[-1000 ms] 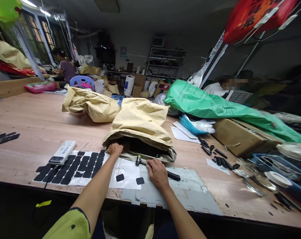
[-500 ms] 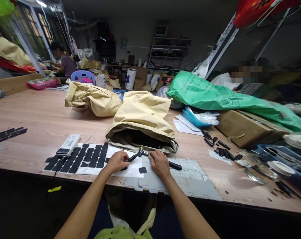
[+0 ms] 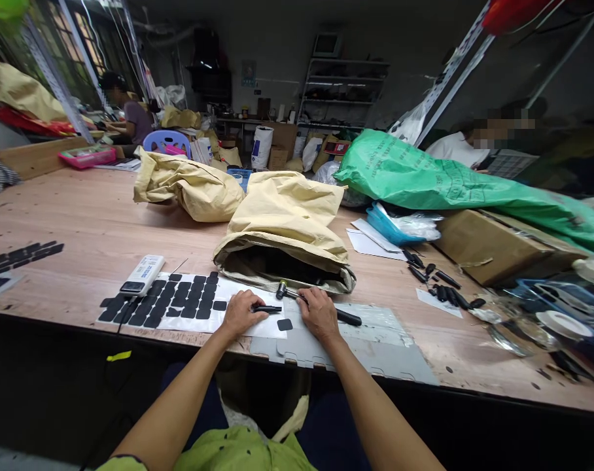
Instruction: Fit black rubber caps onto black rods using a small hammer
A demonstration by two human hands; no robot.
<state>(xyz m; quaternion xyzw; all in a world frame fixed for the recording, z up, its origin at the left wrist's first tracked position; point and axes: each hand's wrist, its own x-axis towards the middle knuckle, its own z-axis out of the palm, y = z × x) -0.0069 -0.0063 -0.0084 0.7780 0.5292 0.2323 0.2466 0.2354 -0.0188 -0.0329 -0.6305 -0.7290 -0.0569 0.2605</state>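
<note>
My left hand (image 3: 241, 313) is closed on a thin black rod-like part (image 3: 267, 309) that lies on the white sheet (image 3: 258, 324) in front of me. My right hand (image 3: 318, 312) rests over the handle of a small hammer (image 3: 349, 318), whose head (image 3: 280, 288) points left just above the black part. A black square pad (image 3: 284, 324) lies between my hands. Behind them an open tan sack (image 3: 282, 245) gapes toward me. Rows of black pads (image 3: 174, 301) sit on the sheet to the left.
A white remote (image 3: 142, 275) lies left of the pads. Several loose black handles (image 3: 441, 288) lie at the right, near a cardboard box (image 3: 493, 245) under a green bag (image 3: 449, 190). A second tan sack (image 3: 189, 186) sits further back. Other people sit at the far left and far right.
My left hand came out of the open sack holding a black part and brought it down onto the white sheet by the hammer head. My right hand stayed on the hammer.
</note>
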